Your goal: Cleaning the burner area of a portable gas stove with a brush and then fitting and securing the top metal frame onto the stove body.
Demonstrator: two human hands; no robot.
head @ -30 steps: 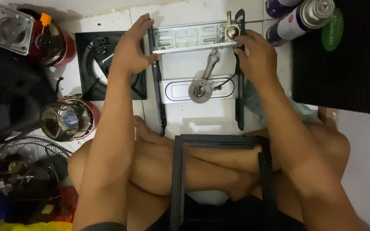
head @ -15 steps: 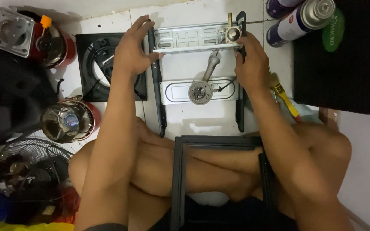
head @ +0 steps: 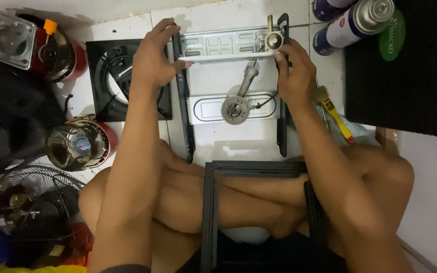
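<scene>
A person seated cross-legged on a white tiled floor [head: 238, 15] works on a stripped gas stove frame of black side rails and pale metal crossbars [head: 228, 96]. The left hand [head: 154, 58] pinches the left end of the silver ribbed top crossbar [head: 218, 46], thumb under the bar's edge and fingers curled over the black left rail. The right hand [head: 294, 76] closes on the right end of the same bar, thumb and fingertips pressed beside the brass valve fitting [head: 271, 38].

Compared with half a second earlier, both hands keep the same hold on the bar; the right forearm has shifted slightly, leaving the yellow-handled paintbrush [head: 334, 112] lying on the floor just beside the right wrist in plainer sight. A second ago the brush was hidden behind the arm.

Below the bar, a round grey burner head with its angled tube [head: 237, 103] sits on the lower pale crossbar. A black square burner plate [head: 112, 81] lies left of the frame, partly covered by the left hand. Two spray cans [head: 352, 23] stand at upper right beside a black ribbed mat [head: 405, 81]. Red gas canisters [head: 77, 144] and a wire fan guard [head: 31, 202] crowd the left edge. A second black rectangular frame [head: 259, 169] rests across the person's legs.
</scene>
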